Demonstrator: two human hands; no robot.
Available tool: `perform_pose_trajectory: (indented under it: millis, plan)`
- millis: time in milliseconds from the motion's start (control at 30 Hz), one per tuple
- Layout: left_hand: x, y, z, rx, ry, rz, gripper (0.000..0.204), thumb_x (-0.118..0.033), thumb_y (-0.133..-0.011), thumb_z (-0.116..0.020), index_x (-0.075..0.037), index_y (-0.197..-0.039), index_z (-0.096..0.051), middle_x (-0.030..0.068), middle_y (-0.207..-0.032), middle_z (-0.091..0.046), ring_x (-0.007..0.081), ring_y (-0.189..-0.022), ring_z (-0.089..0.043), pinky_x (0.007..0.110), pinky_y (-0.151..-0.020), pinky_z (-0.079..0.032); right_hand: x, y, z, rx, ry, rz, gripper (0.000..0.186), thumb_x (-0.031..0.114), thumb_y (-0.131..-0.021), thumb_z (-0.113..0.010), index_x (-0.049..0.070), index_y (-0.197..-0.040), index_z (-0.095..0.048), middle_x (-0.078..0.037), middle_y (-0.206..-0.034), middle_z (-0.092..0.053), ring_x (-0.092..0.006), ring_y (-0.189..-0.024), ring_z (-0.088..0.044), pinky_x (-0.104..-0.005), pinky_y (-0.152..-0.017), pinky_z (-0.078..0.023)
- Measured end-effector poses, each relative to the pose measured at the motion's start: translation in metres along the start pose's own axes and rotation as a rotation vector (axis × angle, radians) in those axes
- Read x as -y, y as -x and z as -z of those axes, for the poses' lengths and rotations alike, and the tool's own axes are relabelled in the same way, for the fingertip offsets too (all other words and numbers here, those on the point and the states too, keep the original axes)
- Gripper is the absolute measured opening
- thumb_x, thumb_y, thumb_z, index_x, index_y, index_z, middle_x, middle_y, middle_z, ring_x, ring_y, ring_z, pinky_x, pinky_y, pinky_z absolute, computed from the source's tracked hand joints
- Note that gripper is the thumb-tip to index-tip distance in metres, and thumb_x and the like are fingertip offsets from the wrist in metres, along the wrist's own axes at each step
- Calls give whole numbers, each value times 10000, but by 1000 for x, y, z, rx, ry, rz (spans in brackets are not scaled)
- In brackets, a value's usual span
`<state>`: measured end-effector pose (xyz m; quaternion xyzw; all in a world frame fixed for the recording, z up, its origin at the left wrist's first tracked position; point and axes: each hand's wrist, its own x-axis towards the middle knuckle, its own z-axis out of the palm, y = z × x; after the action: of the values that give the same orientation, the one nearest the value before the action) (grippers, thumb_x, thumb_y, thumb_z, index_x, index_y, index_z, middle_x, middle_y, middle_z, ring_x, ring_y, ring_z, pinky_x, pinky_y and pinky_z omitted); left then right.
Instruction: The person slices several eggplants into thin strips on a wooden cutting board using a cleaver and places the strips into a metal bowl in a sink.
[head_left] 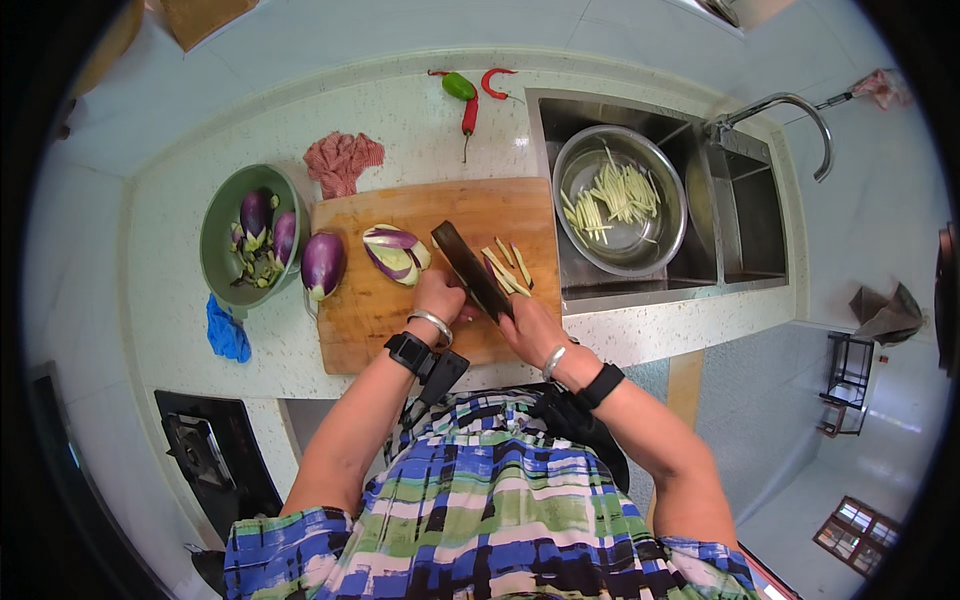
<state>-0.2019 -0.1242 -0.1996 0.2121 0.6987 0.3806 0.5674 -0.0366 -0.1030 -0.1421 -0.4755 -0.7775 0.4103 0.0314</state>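
Observation:
My right hand [533, 328] is closed round the handle of a dark-bladed kitchen knife [468, 262], which slants across the wooden cutting board [370, 335]. Left of the blade, my left hand [440, 295] is curled down at the board; what its fingers hold, if anything, is hidden. Pale eggplant strips [512, 262] with purple skin edges lie just right of the blade. Beyond my left hand rests a group of partly peeled eggplant pieces [397, 252], white with purple stripes. A whole purple eggplant [323, 265] sits at the board's left edge.
At left, a green basin [212, 262] holds eggplants and trimmings; a blue crumpled cloth or bag [228, 330] lies near it. Behind are a red checked cloth [342, 162] and red and green peppers [458, 86]. A metal bowl [568, 165] of strips stands in the sink [600, 292], beside a faucet [785, 100].

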Motion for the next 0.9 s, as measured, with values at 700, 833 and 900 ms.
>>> perform_pose_trajectory:
  millis: [700, 833, 900]
  plan:
    - [10, -4, -9, -138, -213, -56, 129, -10, -776, -557, 65, -676, -589, 146, -588, -621, 230, -488, -642, 305, -405, -496, -5, 10, 18, -76, -114, 54, 195, 158, -800, -559, -35, -827, -560, -255, -718, -572, -437, -734, -552, -454, -614, -435]
    - [11, -6, -11, -203, -253, -65, 117, -12, -726, -583, 81, -672, -627, 162, -558, -621, 247, -487, -640, 329, -435, -511, -7, 13, 15, -24, -4, 57, 181, 140, -804, -546, -34, -854, -553, -264, -746, -576, -444, -758, -552, -467, -639, -439]
    - [11, -8, -10, -161, -309, -79, 118, -1, -753, -546, 90, -721, -614, 162, -606, -632, 251, -495, -643, 324, -414, -503, -6, 12, 13, 1, 39, 37, 179, 135, -806, -540, -35, -860, -550, -269, -753, -575, -448, -762, -550, -473, -648, -439]
